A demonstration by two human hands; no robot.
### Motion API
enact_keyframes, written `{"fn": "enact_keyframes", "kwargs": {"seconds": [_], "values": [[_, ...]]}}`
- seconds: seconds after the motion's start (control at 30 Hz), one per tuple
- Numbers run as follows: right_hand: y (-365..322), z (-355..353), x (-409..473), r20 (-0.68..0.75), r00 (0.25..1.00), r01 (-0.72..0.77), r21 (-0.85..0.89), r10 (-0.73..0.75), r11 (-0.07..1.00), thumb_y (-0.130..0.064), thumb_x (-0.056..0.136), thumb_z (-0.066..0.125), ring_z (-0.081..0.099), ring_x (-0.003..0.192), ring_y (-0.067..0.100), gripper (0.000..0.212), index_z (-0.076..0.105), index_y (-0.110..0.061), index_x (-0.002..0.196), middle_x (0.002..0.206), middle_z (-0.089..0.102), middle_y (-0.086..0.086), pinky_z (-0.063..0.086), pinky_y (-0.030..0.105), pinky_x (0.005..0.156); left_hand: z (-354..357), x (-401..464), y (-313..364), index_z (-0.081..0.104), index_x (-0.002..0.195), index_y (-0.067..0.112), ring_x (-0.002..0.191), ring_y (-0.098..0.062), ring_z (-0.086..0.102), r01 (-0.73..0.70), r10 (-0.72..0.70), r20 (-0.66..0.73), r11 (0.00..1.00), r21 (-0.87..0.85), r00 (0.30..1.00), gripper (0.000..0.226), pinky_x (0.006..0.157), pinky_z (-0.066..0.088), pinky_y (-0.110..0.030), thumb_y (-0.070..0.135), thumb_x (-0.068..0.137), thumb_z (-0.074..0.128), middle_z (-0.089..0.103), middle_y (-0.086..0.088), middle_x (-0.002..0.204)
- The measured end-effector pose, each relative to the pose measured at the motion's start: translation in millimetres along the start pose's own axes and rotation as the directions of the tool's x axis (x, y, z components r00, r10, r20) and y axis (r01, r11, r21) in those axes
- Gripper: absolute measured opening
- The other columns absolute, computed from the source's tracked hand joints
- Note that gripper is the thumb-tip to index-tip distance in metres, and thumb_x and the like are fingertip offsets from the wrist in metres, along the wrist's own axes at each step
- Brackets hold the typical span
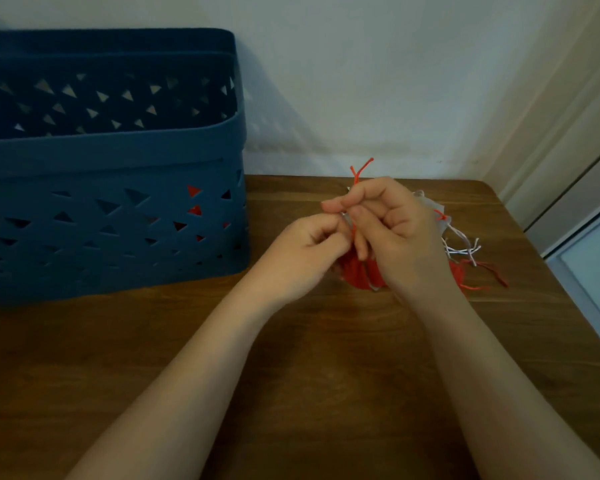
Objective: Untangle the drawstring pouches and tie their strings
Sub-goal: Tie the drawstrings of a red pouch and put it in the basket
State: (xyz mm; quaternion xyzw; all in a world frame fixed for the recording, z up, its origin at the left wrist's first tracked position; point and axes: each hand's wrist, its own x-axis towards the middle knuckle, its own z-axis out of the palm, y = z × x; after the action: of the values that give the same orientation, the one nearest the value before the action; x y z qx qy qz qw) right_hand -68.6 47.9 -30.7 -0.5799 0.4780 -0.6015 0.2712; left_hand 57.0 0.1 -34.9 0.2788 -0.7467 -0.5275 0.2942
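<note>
Fingers (pixel 352 216) of both the left hand (pixel 309 247) and right hand (pixel 392 223) pinch a red drawstring (pixel 359 168) whose ends poke up above them, its red pouch (pixel 359 275) hanging below, so tying seems under way, next needing a snug pull.

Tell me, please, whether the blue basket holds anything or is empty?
Not empty: red shows through the triangular holes in the basket near its right end. What it is, I cannot tell.
</note>
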Motion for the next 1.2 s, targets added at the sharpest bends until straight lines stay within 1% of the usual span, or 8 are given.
{"fn": "enact_keyframes", "kwargs": {"seconds": [0.13, 0.23, 0.43, 0.6, 0.7, 0.83, 1.07, 1.2], "values": [[-5.1, 1.8, -2.0, 0.078, 0.996, -0.037, -0.009, 0.038, 0.999, 0.006, 0.09, 0.048, 0.049, 0.041, 0.001, 0.027, 0.06, -0.018, 0.092, 0.092, 0.072, 0.003, 0.041, 0.013, 0.047, 0.2, 0.7, -7.4, 0.061, 0.082, 0.014, 0.072, -0.004, 0.054, -0.164, 0.147, 0.075, 0.918, 0.361, 0.986, 0.024, 0.065, 0.046, -0.02, 0.022, 0.094, 0.043, 0.058, 0.004, 0.083], [-10.9, 2.7, -2.6, 0.116, 0.989, -0.085, -0.056, 0.091, 0.995, 0.008, 0.091, 0.048, 0.057, 0.054, -0.012, 0.028, 0.06, -0.014, 0.103, 0.094, 0.069, 0.002, 0.04, 0.002, 0.053, 3.1, -0.4, -5.1, 0.057, 0.086, 0.018, 0.073, -0.001, 0.057, -0.199, 0.162, 0.13, 0.911, 0.361, 0.978, 0.018, 0.067, 0.049, -0.019, 0.014, 0.097, 0.042, 0.058, 0.011, 0.082], [-10.1, -1.3, -1.3, 0.15, 0.979, -0.127, -0.071, 0.136, 0.989, 0.003, 0.091, 0.051, 0.066, 0.093, 0.0, 0.031, 0.063, -0.024, 0.1, 0.094, 0.07, -0.01, 0.047, 0.012, 0.077, 2.7, -0.9, -4.1, 0.045, 0.08, 0.038, 0.067, 0.013, 0.052, -0.264, 0.22, 0.157, 0.883, 0.389, 0.963, 0.03, 0.059, 0.036, -0.003, 0.012, 0.096, 0.048, 0.049, 0.022, 0.074], [-9.4, -4.2, -1.4, 0.154, 0.975, -0.135, -0.177, 0.163, 0.975, -0.006, 0.094, 0.049, 0.058, 0.057, -0.011, 0.035, 0.052, -0.025, 0.124, 0.104, 0.069, -0.004, 0.04, 0.003, 0.054, 3.9, 1.3, -12.9, 0.058, 0.084, 0.019, 0.074, 0.003, 0.056, -0.195, 0.183, 0.07, 0.89, 0.413, 0.981, 0.018, 0.067, 0.046, -0.013, 0.018, 0.097, 0.046, 0.057, 0.011, 0.082], [-2.4, -8.7, 0.4, 0.122, 0.977, -0.137, -0.267, 0.174, 0.954, -0.004, 0.093, 0.05, 0.055, 0.047, 0.003, 0.041, 0.049, -0.023, 0.129, 0.091, 0.069, -0.002, 0.042, 0.011, 0.05, 2.0, 3.4, -15.9, 0.064, 0.082, 0.017, 0.079, -0.007, 0.056, -0.102, 0.13, -0.051, 0.922, 0.373, 0.99, 0.026, 0.072, 0.047, -0.026, 0.022, 0.098, 0.044, 0.059, 0.0, 0.086], [1.5, -13.5, 2.8, 0.104, 0.976, -0.136, -0.402, 0.192, 0.906, -0.001, 0.088, 0.057, 0.06, 0.058, 0.004, 0.03, 0.058, -0.016, 0.113, 0.078, 0.067, 0.0, 0.054, 0.023, 0.063, -2.7, 2.7, -10.3, 0.052, 0.061, 0.029, 0.069, -0.004, 0.049, -0.022, 0.071, -0.136, 0.944, 0.33, 0.988, 0.037, 0.064, 0.036, -0.019, 0.019, 0.096, 0.047, 0.051, 0.003, 0.075], [-1.9, -11.5, 1.1, 0.003, 1.0, 0.016, -0.513, -0.017, 0.858, 0.001, 0.082, 0.062, 0.063, 0.065, 0.009, 0.027, 0.059, -0.017, 0.102, 0.069, 0.066, -0.004, 0.052, 0.027, 0.067, 1.0, 4.1, -7.1, 0.069, 0.077, 0.004, 0.081, -0.032, 0.057, 0.192, -0.168, -0.264, 0.979, 0.067, 0.95, 0.032, 0.072, 0.043, -0.038, 0.027, 0.092, 0.053, 0.062, -0.025, 0.089], [-7.2, -6.6, -1.7, -0.039, 0.999, 0.005, -0.476, -0.027, 0.879, 0.001, 0.083, 0.059, 0.062, 0.058, 0.013, 0.021, 0.05, -0.015, 0.092, 0.065, 0.067, 0.0, 0.05, 0.034, 0.062, 1.7, 5.8, -4.3, 0.075, 0.075, 0.019, 0.091, -0.021, 0.062, 0.299, -0.339, -0.306, 0.939, -0.169, 0.89, 0.024, 0.088, 0.048, -0.042, 0.027, 0.089, 0.058, 0.071, -0.007, 0.086]]}}
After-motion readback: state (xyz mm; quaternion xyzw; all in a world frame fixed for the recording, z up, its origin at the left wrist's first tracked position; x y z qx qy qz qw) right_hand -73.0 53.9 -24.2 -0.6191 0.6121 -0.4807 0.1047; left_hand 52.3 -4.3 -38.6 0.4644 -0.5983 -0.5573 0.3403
